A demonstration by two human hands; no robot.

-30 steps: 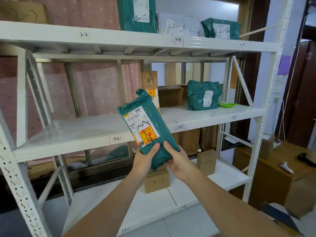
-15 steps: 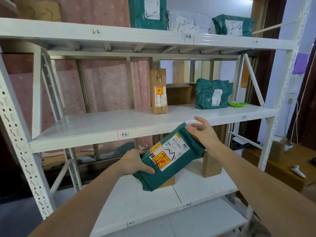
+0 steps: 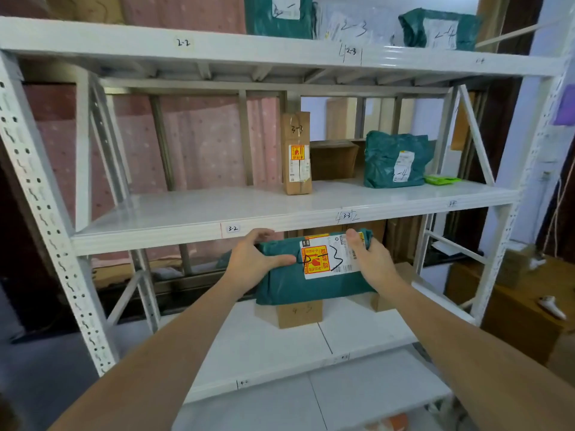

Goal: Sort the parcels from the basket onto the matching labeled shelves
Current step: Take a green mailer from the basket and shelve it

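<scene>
A teal plastic parcel (image 3: 295, 284) with a white and orange label, handwritten in black marker, lies level between my hands just below the front edge of the middle shelf (image 3: 186, 213). My left hand (image 3: 252, 259) grips its left end, thumb across the front. My right hand (image 3: 370, 259) holds its right end with fingers over the label's edge. The parcel hovers above a small cardboard box (image 3: 295, 314) marked 4-3 on the lower shelf (image 3: 264, 346). Shelf edge labels read 3-2 (image 3: 232, 228) and 3-3 (image 3: 347, 216).
On the middle shelf stand a tall brown box (image 3: 296, 154) marked 3-3 and a teal bag (image 3: 395, 160) marked 3-4. The top shelf (image 3: 124, 45) carries more teal and white parcels. White uprights frame both sides. A brown cabinet (image 3: 513, 306) stands to the right.
The parcel was turned from upright to slanted to level and moved in under the middle shelf edge. My right hand shifted from its lower end to its right end.
</scene>
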